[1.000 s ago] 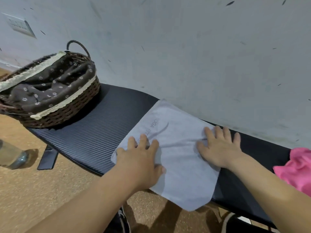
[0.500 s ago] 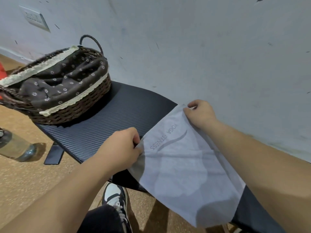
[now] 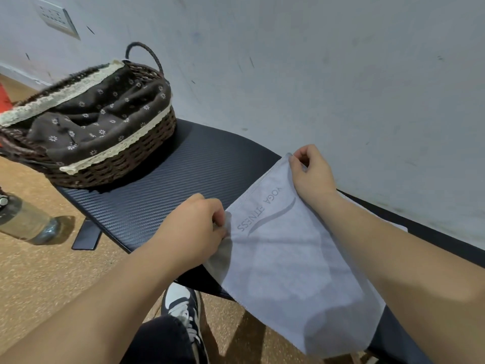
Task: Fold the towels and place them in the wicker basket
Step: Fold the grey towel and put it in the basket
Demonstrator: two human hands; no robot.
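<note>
Evidently readying a fold, the left hand (image 3: pixel 193 231) pinches the near corner and the right hand (image 3: pixel 311 177) the far corner of the grey towel (image 3: pixel 288 264) along its left edge, stretching it taut over the table (image 3: pixel 183 177), right of the wicker basket (image 3: pixel 110 169).

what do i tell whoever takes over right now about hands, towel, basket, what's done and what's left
Left hand pinches the grey towel at the near corner of its printed end; right hand pinches the far corner, by the wall.
The towel lies on the black bench, its near end hanging over the edge. The wicker basket stands on the bench's left end; no towel shows in it.
Done: both corners held.
Left: fold the towel, place it in the basket.
</note>
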